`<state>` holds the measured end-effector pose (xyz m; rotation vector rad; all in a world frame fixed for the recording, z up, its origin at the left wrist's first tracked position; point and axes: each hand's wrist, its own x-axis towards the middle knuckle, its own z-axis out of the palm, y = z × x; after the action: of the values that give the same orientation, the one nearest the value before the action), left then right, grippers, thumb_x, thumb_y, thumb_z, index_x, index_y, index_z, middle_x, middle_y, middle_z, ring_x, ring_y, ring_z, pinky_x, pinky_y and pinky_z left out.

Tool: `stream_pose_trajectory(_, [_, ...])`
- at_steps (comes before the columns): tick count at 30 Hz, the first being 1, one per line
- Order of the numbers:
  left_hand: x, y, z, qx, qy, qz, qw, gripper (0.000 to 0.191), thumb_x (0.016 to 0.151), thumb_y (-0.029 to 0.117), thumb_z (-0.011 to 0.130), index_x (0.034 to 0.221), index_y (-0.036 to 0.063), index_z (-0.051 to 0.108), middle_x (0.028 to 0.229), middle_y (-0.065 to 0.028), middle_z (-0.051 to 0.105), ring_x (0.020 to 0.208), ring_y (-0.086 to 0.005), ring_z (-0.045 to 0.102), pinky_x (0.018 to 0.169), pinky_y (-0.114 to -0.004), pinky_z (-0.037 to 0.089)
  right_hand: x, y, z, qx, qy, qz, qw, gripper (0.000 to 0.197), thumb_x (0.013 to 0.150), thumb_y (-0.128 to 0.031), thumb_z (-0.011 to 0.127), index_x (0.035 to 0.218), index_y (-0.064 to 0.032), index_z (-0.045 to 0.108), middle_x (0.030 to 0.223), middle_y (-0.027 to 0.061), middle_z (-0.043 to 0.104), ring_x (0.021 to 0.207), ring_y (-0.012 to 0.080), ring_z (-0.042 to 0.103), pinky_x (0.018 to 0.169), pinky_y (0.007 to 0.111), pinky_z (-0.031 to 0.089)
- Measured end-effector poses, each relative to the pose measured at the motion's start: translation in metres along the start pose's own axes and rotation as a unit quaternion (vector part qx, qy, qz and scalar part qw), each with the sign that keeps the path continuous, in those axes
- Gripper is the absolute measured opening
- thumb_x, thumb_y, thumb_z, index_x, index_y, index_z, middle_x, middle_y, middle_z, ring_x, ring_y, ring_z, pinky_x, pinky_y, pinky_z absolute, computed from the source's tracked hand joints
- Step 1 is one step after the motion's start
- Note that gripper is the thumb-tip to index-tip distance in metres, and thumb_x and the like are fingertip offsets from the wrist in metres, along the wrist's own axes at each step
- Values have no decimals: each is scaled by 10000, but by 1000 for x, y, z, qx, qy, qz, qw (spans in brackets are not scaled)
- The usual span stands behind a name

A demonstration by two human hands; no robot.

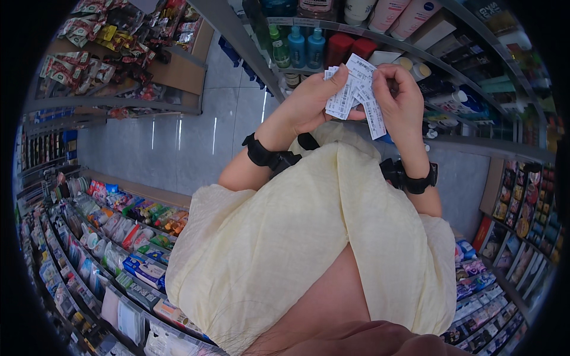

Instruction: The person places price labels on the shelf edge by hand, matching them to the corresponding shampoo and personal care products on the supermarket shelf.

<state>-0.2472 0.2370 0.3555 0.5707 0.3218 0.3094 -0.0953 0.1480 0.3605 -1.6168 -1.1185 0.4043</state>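
Observation:
My left hand [314, 98] grips a stack of white paper price tags [342, 100], its thumb pressed on top and its fingers underneath. The tags bear print and barcodes and are fanned out unevenly. Close beside it, my right hand [398, 95] pinches more of the tags [374, 116] between thumb and fingers, one of them hanging down at a slant. Another tag [360, 66] sticks up between the two hands. Both hands are in front of a shelf of toiletries. Black straps with small devices [267, 155] are around both wrists.
Beyond my hands, a metal shelf [311, 69] holds blue pump bottles [306, 46], a green bottle [279, 46], red containers [345, 46] and pink tubes [407, 18]. Packaged snacks [84, 66] fill a rack at upper left. Shelves of household goods [142, 267] stand behind me on the grey tiled floor [178, 133].

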Motion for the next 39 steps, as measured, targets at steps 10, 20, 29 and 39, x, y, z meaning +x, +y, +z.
stream_pose_trajectory(10, [6, -20, -3, 145, 12, 67, 987, 259, 817, 37, 650, 1055, -29, 571, 911, -94, 656, 760, -164, 649, 593, -259, 521, -6, 1, 10, 27, 29, 20, 999, 149, 858, -126, 620, 900, 8, 571, 777, 61, 583, 647, 107, 529, 603, 249, 436])
stream_pose_trajectory(20, [8, -17, -8, 165, 101, 120, 974, 227, 835, 110, 664, 1025, 6, 596, 841, -46, 665, 652, -102, 617, 457, -222, 434, -8, 4, -1, 276, -17, 133, 952, 135, 916, -150, 582, 911, -20, 544, 742, 6, 581, 591, 47, 518, 530, 192, 417])
stream_pose_trajectory(29, [10, -13, -10, 188, 130, 158, 961, 216, 855, 117, 652, 1030, 8, 589, 881, -38, 667, 710, -97, 636, 545, -230, 501, -11, 11, -6, 287, -35, 153, 945, 171, 912, -184, 601, 872, -26, 549, 718, 17, 583, 589, 69, 549, 536, 201, 453])
stream_pose_trajectory(39, [12, -14, -9, 180, 105, 136, 968, 215, 864, 118, 648, 1039, 2, 598, 933, -51, 673, 787, -105, 644, 655, -239, 515, -13, 13, -2, 269, -21, 145, 952, 139, 889, -131, 626, 891, -23, 538, 773, 29, 611, 618, 66, 552, 553, 195, 460])
